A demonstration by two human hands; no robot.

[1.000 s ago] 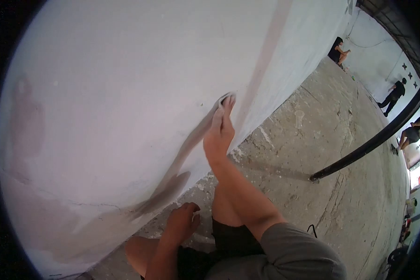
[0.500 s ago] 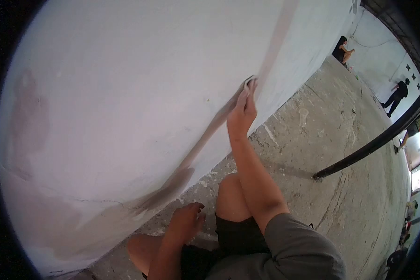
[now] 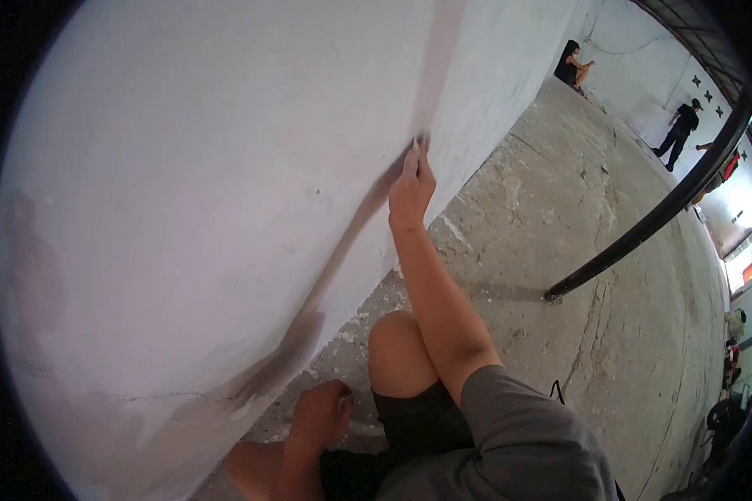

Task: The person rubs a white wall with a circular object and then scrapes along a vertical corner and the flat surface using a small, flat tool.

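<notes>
My right hand [image 3: 412,188] is raised against the white wall [image 3: 226,167], its fingers pressed together at the surface. What it holds is mostly hidden behind the fingers and too small to name at this moment. A long shadow of the arm falls on the wall to its left. Low down, my left hand [image 3: 322,411] hangs beside my bent knee, away from the wall, with its fingers loosely curled; whether anything lies inside them is hidden.
A black pole [image 3: 643,230] rises from the cracked concrete floor [image 3: 526,217] on the right. One person [image 3: 573,67] sits by the far wall and another [image 3: 681,132] stands there. Dark items [image 3: 725,417] lie at the right edge.
My right hand first moved up along the wall, and the pale, cloth-like piece seen in it earlier is now hardly visible. The view has shifted. My left hand stays low.
</notes>
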